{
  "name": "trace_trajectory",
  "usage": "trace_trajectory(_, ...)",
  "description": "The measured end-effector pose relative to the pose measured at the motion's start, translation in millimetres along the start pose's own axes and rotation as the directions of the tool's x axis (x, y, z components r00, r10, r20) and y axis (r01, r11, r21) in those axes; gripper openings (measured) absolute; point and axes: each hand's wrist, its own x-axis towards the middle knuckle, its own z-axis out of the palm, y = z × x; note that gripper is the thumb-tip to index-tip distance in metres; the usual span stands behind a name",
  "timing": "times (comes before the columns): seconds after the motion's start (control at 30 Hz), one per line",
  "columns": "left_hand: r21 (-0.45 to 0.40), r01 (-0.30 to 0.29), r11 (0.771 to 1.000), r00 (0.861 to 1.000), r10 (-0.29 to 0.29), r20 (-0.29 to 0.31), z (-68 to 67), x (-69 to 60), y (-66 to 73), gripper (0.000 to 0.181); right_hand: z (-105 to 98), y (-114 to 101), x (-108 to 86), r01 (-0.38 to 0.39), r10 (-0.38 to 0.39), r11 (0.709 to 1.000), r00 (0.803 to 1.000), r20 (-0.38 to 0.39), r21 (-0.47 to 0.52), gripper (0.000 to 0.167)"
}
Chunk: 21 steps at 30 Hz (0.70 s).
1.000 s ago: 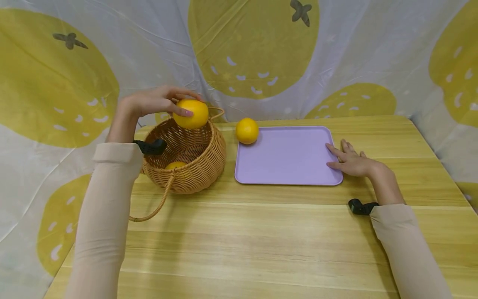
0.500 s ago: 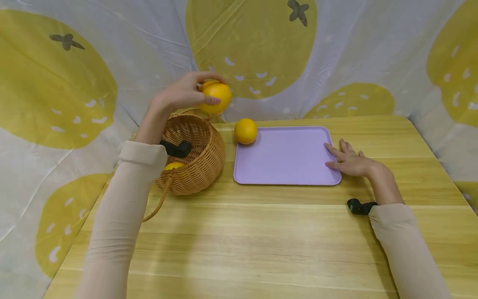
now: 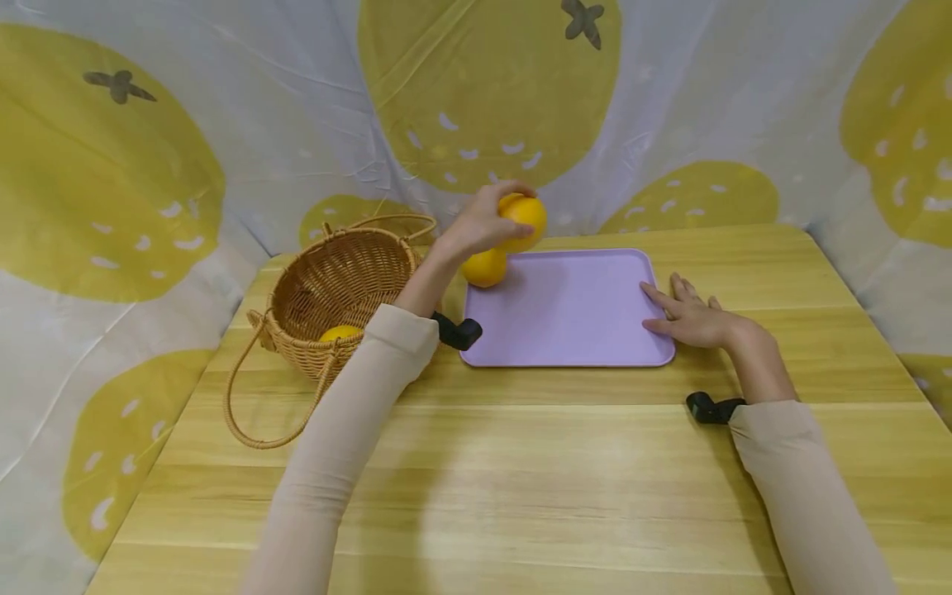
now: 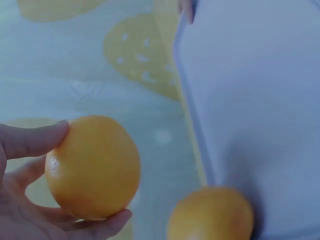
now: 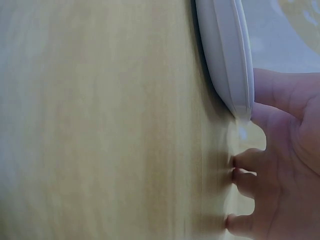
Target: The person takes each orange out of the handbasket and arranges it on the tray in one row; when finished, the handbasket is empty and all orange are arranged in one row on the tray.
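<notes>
My left hand (image 3: 479, 221) holds an orange (image 3: 526, 225) in the air over the back left part of a lilac tray (image 3: 583, 314). In the left wrist view the thumb and fingers curl round this held orange (image 4: 95, 167). A second orange (image 3: 483, 271) sits at the tray's back left corner, partly hidden behind the hand and the held fruit. My right hand (image 3: 692, 321) rests at the tray's right edge, fingers spread. Seen from the right wrist, thumb and forefinger lie over the tray rim (image 5: 230, 60), while other fingertips (image 5: 245, 160) touch the table.
Left of the tray stands a wicker basket (image 3: 335, 273) with an orange (image 3: 340, 332) inside, one handle (image 3: 253, 444) hanging down in front. My left forearm (image 3: 335, 454) crosses before the basket. A fruit-patterned cloth (image 3: 290, 116) hangs behind the wooden table (image 3: 565, 479).
My left hand has carried the orange up out of the basket mouth and rightward, then lowered it toward the tray. The right hand and tray stay put.
</notes>
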Motion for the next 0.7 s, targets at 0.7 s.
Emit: trace_trajectory(0.7, -0.256, 0.06, 0.965, 0.957, -0.128, -0.259, 108.5, 22.1, -45.8, 0.052, 1, -2, 1.1, -0.013, 0.013, 1.0, 1.0, -0.009, -0.002, 0.076)
